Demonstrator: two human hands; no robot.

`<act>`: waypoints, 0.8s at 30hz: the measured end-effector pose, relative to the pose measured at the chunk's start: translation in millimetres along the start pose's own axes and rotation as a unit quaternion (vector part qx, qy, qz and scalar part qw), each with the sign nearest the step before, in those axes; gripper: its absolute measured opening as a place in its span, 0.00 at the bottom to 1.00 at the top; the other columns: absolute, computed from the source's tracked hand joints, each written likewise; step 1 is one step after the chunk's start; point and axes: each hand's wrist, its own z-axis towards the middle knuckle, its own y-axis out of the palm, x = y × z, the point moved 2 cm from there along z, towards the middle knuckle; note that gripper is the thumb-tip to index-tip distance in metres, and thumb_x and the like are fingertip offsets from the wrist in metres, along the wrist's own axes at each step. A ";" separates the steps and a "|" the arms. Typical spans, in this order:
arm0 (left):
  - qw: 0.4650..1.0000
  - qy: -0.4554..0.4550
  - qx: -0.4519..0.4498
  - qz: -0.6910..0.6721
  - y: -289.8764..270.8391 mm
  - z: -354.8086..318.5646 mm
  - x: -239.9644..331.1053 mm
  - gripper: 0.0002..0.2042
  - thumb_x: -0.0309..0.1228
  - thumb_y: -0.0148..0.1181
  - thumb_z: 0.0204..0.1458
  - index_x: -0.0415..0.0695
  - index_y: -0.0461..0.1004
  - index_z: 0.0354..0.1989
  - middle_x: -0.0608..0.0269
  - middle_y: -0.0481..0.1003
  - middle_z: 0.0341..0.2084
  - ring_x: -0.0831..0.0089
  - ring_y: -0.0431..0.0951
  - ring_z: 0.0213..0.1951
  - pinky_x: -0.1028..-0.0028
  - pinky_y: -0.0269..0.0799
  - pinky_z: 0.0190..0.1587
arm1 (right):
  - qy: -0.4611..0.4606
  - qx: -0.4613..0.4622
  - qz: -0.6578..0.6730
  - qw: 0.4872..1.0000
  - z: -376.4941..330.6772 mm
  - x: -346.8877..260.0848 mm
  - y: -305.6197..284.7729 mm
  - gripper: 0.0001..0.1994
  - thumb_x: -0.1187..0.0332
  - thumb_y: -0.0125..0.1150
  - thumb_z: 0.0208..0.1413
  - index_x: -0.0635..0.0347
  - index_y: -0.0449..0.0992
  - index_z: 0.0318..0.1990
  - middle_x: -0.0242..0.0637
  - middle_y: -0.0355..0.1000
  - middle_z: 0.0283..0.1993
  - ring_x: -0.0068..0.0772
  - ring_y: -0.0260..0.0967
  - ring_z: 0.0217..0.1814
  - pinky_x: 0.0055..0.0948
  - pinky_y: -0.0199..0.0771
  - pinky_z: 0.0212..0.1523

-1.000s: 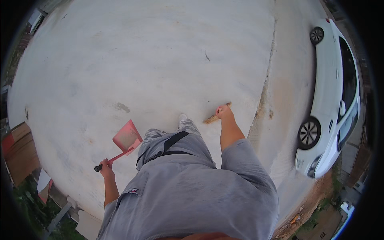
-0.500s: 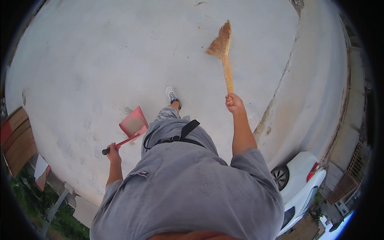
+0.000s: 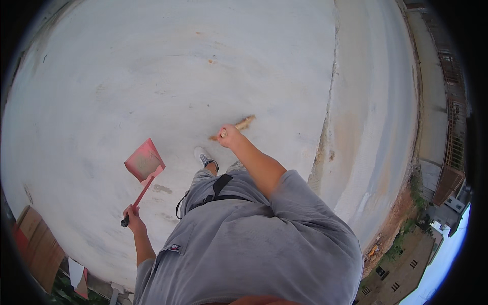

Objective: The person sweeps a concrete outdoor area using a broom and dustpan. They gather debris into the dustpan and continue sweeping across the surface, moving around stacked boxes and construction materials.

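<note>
My left hand (image 3: pixel 134 219) is closed round the handle of a red dustpan (image 3: pixel 148 161), whose black grip end sticks out below the fingers. The pan is off to the left of my shoe, with greyish dirt on its inside. In my right hand (image 3: pixel 230 135) is a straw broom (image 3: pixel 246 123), gripped by its handle and seen almost end-on. Hand and forearm hide much of the broom; its bristles show on both sides of the fist, just ahead of my shoe. Whether they touch the ground I cannot tell.
Pale concrete ground (image 3: pixel 152 86) with small brown specks (image 3: pixel 210 61) spreads ahead. A cracked seam (image 3: pixel 325 124) runs along the right, with a lighter strip beyond it. My white shoe (image 3: pixel 205 158) is in the middle. Brown cardboard (image 3: pixel 41 244) lies at the lower left.
The broom has come from the front right back toward my shoe, swinging left with my right hand. The dustpan has shifted slightly left and turned more upright. The white car has left the view.
</note>
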 end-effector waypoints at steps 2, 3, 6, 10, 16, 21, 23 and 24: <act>1.000 0.018 -0.007 0.003 22.5 -3.5 12.3 0.09 0.31 0.54 0.56 0.38 0.68 0.39 0.58 0.69 0.40 0.71 0.72 0.41 0.74 0.74 0.45 | 0.117 0.106 0.320 0.934 7.3 -59.3 55.1 0.05 0.81 0.49 0.45 0.61 0.63 0.23 0.36 0.61 0.20 0.30 0.60 0.20 0.25 0.64 0.19; 1.000 0.027 -0.015 0.002 36.4 -6.4 20.1 0.09 0.31 0.54 0.56 0.37 0.68 0.39 0.57 0.69 0.40 0.71 0.72 0.41 0.74 0.74 0.45 | 0.099 0.079 0.314 0.941 9.9 -89.8 58.2 0.05 0.81 0.49 0.45 0.60 0.63 0.24 0.37 0.60 0.20 0.30 0.60 0.20 0.25 0.64 0.18; 0.999 0.034 -0.015 0.010 75.1 -18.7 34.5 0.10 0.31 0.54 0.56 0.37 0.68 0.39 0.57 0.70 0.40 0.71 0.72 0.40 0.74 0.74 0.44 | 0.082 0.027 0.276 0.957 12.5 -154.7 42.8 0.06 0.82 0.49 0.45 0.60 0.61 0.26 0.36 0.59 0.19 0.29 0.59 0.18 0.24 0.62 0.17; 0.999 0.034 0.017 -0.003 124.6 -25.8 22.9 0.08 0.30 0.55 0.55 0.37 0.69 0.38 0.58 0.70 0.38 0.73 0.72 0.37 0.74 0.75 0.41 | 0.073 -0.023 0.120 0.990 -17.5 -202.0 -51.2 0.08 0.80 0.53 0.48 0.60 0.61 0.31 0.32 0.59 0.17 0.24 0.56 0.15 0.20 0.58 0.14; 0.998 0.029 0.049 0.011 254.4 -64.0 -3.7 0.09 0.31 0.58 0.53 0.37 0.70 0.36 0.61 0.70 0.33 0.76 0.71 0.30 0.77 0.74 0.36 | -0.014 0.083 -0.007 0.996 -88.5 -277.6 -263.3 0.07 0.78 0.56 0.49 0.61 0.65 0.34 0.32 0.62 0.20 0.24 0.59 0.16 0.23 0.59 0.13; 0.999 -0.028 0.038 0.022 330.6 -62.7 -9.7 0.12 0.30 0.56 0.53 0.32 0.70 0.39 0.57 0.70 0.37 0.70 0.72 0.35 0.76 0.75 0.37 | 0.006 0.225 0.019 0.974 -124.4 -336.1 -395.6 0.07 0.79 0.56 0.49 0.61 0.64 0.31 0.32 0.61 0.19 0.23 0.58 0.16 0.22 0.61 0.15; 0.997 -0.056 0.047 0.008 373.6 -66.6 0.6 0.13 0.30 0.56 0.54 0.31 0.69 0.41 0.55 0.69 0.39 0.68 0.71 0.39 0.73 0.76 0.39 | 0.047 0.315 0.089 0.944 -118.8 -354.1 -447.5 0.06 0.79 0.55 0.48 0.60 0.64 0.29 0.32 0.61 0.18 0.24 0.58 0.16 0.22 0.62 0.15; 0.996 -0.070 0.054 -0.002 394.5 -69.9 5.2 0.13 0.30 0.55 0.54 0.30 0.68 0.42 0.53 0.69 0.41 0.67 0.71 0.41 0.72 0.77 0.40 | 0.047 0.341 0.110 0.932 -114.0 -362.4 -473.1 0.06 0.79 0.54 0.48 0.60 0.64 0.27 0.32 0.61 0.18 0.24 0.58 0.16 0.22 0.62 0.15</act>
